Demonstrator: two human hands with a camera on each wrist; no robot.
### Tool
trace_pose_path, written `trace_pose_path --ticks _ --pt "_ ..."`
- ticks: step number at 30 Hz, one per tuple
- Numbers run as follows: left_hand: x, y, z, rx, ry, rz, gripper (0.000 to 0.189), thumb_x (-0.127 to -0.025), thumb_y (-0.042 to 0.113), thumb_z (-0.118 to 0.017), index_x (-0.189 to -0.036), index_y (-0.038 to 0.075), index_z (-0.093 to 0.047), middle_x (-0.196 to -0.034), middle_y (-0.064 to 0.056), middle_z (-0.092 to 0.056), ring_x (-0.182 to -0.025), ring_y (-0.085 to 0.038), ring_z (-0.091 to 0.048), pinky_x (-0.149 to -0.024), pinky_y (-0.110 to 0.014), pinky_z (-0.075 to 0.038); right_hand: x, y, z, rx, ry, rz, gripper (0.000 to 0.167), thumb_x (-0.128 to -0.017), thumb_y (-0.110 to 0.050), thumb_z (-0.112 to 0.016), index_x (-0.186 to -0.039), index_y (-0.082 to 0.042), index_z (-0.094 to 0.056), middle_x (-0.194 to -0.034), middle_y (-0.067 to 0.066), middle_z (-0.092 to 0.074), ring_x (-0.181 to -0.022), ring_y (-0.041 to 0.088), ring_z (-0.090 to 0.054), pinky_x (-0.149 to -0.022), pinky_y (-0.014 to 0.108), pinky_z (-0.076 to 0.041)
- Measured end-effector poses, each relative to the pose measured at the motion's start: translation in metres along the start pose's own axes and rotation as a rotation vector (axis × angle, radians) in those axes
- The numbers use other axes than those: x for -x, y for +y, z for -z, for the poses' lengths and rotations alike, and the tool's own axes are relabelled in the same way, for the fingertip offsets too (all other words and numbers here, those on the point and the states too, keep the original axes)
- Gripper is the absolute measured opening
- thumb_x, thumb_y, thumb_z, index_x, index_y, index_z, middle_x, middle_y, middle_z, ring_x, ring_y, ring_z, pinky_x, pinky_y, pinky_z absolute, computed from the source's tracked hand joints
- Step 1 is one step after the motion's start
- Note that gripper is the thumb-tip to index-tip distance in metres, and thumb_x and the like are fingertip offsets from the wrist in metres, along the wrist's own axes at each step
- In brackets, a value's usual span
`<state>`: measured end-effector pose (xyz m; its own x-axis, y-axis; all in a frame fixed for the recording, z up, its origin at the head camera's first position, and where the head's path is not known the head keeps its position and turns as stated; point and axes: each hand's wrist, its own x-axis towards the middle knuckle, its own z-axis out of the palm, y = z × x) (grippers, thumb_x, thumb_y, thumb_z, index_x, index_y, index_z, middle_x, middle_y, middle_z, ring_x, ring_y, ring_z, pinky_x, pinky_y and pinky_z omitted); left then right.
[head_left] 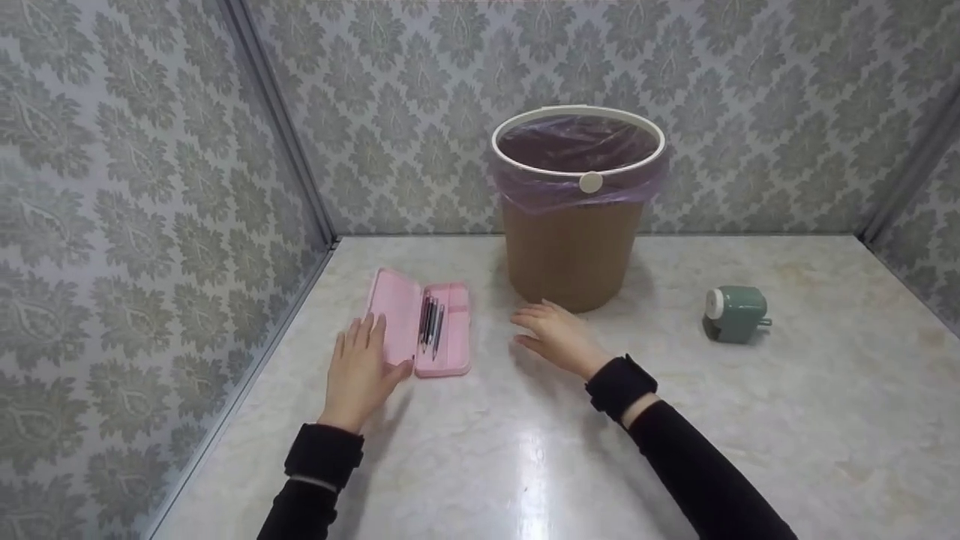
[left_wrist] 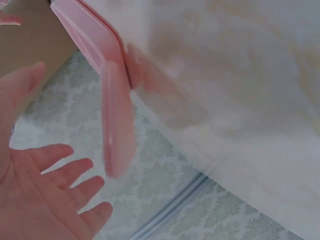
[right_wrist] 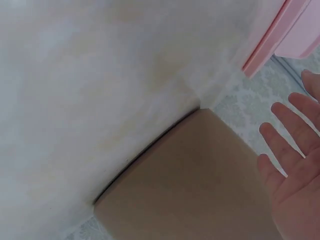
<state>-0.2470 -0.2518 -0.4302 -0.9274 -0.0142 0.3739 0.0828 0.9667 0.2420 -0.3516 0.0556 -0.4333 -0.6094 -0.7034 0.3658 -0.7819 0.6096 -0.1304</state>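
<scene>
A pink pencil case (head_left: pixel 454 337) lies on the table with its lid (head_left: pixel 394 311) swung up on the left side. Several dark pencils (head_left: pixel 430 322) rest side by side in its tray. My left hand (head_left: pixel 358 375) hovers by the lid, fingers extended and thumb spread toward the case's near corner. In the left wrist view that hand (left_wrist: pixel 45 195) shows a bare palm beside the lid (left_wrist: pixel 117 125). Between the case and the bin, my right hand (head_left: pixel 559 337) is held with loose, straight fingers and nothing in it. The right wrist view shows its spread fingers (right_wrist: pixel 285 147).
A tall brown bin (head_left: pixel 574 247) with a white rim and a purple bag liner stands at the back, just beyond my right hand. Farther right sits a green pencil sharpener (head_left: pixel 739 313) with a crank. Patterned panels (head_left: pixel 420 150) border the table at the back and sides.
</scene>
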Motion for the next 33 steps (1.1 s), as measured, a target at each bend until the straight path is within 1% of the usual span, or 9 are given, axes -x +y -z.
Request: trace_pose_path --ticks 5,7,11,14,17,20,23,27,33 --pt "0.001 -0.008 0.000 0.005 0.022 0.064 0.083 -0.089 0.028 -0.079 -0.149 -0.013 -0.038 -0.152 -0.037 -0.043 -0.144 -0.052 -0.041 -0.122 -0.062 -0.032 -0.018 -0.008 -0.011 0.052 0.042 0.107 0.026 -0.094 -0.010 -0.072 -0.118 -0.002 -0.073 -0.119 0.015 -0.076 -0.115 0.031 -0.071 -0.108 0.046 -0.052" --pt "0.002 -0.010 0.000 0.023 0.037 0.073 0.083 -0.089 0.026 -0.079 -0.148 -0.015 -0.038 -0.149 -0.038 -0.045 -0.139 -0.053 -0.046 -0.119 -0.061 -0.036 -0.026 -0.012 -0.015 0.057 0.043 0.124 0.023 -0.093 -0.009 -0.073 -0.116 -0.003 -0.075 -0.117 0.013 -0.077 -0.112 0.029 -0.072 -0.103 0.043 -0.055" --pt "0.003 -0.015 0.001 0.058 0.045 0.093 0.080 -0.091 0.023 -0.077 -0.147 -0.018 -0.037 -0.144 -0.041 -0.049 -0.131 -0.054 -0.053 -0.113 -0.060 -0.043 -0.042 -0.022 -0.019 0.047 0.012 0.122 0.021 -0.095 -0.009 -0.071 -0.115 -0.006 -0.076 -0.116 0.010 -0.078 -0.108 0.027 -0.074 -0.095 0.040 -0.059" --pt "0.004 -0.017 0.002 0.087 0.016 0.127 0.079 -0.093 0.023 -0.074 -0.148 -0.018 -0.035 -0.144 -0.041 -0.049 -0.130 -0.054 -0.053 -0.110 -0.060 -0.045 -0.054 -0.029 -0.021 0.053 0.006 0.133 0.019 -0.096 -0.008 -0.069 -0.113 -0.007 -0.077 -0.113 0.008 -0.079 -0.105 0.025 -0.075 -0.091 0.039 -0.060" --pt "0.004 -0.017 0.002 0.114 -0.017 0.159 0.077 -0.096 0.022 -0.071 -0.150 -0.018 -0.033 -0.146 -0.040 -0.048 -0.132 -0.053 -0.053 -0.110 -0.059 -0.046 -0.065 -0.034 -0.026 0.081 0.003 0.149 0.015 -0.096 -0.007 -0.068 -0.107 -0.008 -0.078 -0.106 0.006 -0.080 -0.096 0.023 -0.076 -0.084 0.036 -0.061" --pt "0.003 -0.018 0.001 0.133 -0.038 0.176 0.076 -0.096 0.020 -0.070 -0.150 -0.017 -0.032 -0.146 -0.039 -0.048 -0.132 -0.052 -0.053 -0.109 -0.059 -0.047 -0.076 -0.039 -0.031 0.142 -0.006 0.167 0.012 -0.096 -0.006 -0.067 -0.097 -0.010 -0.078 -0.096 0.004 -0.079 -0.084 0.020 -0.074 -0.075 0.033 -0.060" --pt "0.002 -0.018 0.001 0.146 -0.049 0.182 0.074 -0.096 0.019 -0.070 -0.150 -0.017 -0.033 -0.146 -0.038 -0.049 -0.131 -0.052 -0.055 -0.108 -0.059 -0.048 -0.087 -0.044 -0.035 0.213 -0.004 0.187 0.014 -0.095 -0.004 -0.065 -0.089 -0.010 -0.075 -0.087 0.002 -0.077 -0.075 0.017 -0.071 -0.068 0.030 -0.058" --pt "0.001 -0.019 0.000 0.158 -0.057 0.184 0.075 -0.097 0.020 -0.070 -0.150 -0.017 -0.032 -0.144 -0.038 -0.051 -0.129 -0.051 -0.056 -0.107 -0.059 -0.049 -0.099 -0.049 -0.043 0.292 0.002 0.220 0.017 -0.093 0.000 -0.064 -0.087 -0.011 -0.074 -0.086 0.001 -0.077 -0.073 0.015 -0.070 -0.066 0.028 -0.057" --pt "0.002 -0.022 -0.002 0.165 -0.045 0.192 0.075 -0.097 0.019 -0.070 -0.150 -0.016 -0.032 -0.145 -0.037 -0.051 -0.131 -0.051 -0.055 -0.109 -0.058 -0.047 -0.112 -0.056 -0.057 0.359 -0.037 0.243 0.020 -0.088 0.005 -0.064 -0.088 -0.012 -0.075 -0.088 0.001 -0.078 -0.073 0.016 -0.072 -0.065 0.028 -0.058"
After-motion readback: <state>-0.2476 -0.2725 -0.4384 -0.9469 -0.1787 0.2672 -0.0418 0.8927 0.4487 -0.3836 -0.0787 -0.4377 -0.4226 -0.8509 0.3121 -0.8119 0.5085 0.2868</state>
